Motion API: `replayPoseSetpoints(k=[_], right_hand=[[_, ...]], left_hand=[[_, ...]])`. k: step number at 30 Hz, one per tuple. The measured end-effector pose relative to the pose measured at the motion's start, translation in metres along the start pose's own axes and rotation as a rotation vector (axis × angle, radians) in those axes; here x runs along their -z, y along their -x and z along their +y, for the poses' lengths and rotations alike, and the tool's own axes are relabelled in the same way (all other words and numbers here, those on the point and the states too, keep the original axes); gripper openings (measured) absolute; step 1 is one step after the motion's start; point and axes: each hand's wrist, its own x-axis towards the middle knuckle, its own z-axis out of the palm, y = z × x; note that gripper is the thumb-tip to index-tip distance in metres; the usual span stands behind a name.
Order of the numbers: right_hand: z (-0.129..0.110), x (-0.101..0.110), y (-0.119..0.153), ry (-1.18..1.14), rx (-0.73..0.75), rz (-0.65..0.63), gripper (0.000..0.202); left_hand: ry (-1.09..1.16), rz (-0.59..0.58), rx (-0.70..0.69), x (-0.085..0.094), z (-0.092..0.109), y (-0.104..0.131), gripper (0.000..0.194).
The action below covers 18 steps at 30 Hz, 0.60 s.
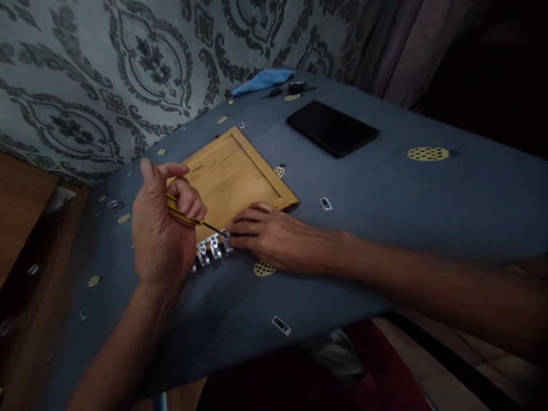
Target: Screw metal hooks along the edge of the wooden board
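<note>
My left hand (165,222) is closed around a yellow-handled screwdriver (180,211), its thumb raised and palm turned toward the right. The screwdriver's thin dark shaft reaches to the end metal hook (225,234) on the near edge of a framed wooden board (226,177). Several silver hooks (214,246) line that edge and jut out past it. My right hand (278,237) lies palm down over the board's near corner. Its thumb and forefinger close in at the end hook; their tips partly cover it. Whether a screw sits under the screwdriver tip is too small to tell.
A black tablet-like slab (333,128) lies behind the board on the blue pineapple-print tablecloth (377,211). Farther back are a blue cloth (263,81) and a dark tool (293,88). Small shiny pieces (113,205) sit at the left. A patterned wall (149,63) borders the table.
</note>
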Motion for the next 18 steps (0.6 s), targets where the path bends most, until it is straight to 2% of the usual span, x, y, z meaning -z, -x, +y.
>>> replayPoseSetpoints(k=[5,10,12,14,18], right_hand=[[-0.002,-0.001,0.0,0.011,-0.008,-0.001,0.028],[-0.004,0.003,-0.001,-0.005,-0.023,-0.035,0.029],[-0.003,0.004,-0.001,-0.012,-0.017,-0.035,0.03],[-0.003,0.003,-0.001,-0.011,-0.01,-0.034,0.03],[-0.002,0.001,0.0,0.008,-0.003,-0.008,0.029]], left_hand=[[-0.021,-0.145,-0.018,-0.004,0.0,-0.003,0.035],[-0.004,-0.418,0.036,0.005,0.001,-0.014,0.022],[0.017,-0.486,0.054,0.008,0.002,-0.017,0.02],[0.007,-0.438,0.052,0.009,0.002,-0.016,0.023],[-0.048,-0.104,0.011,0.003,0.0,-0.007,0.026]])
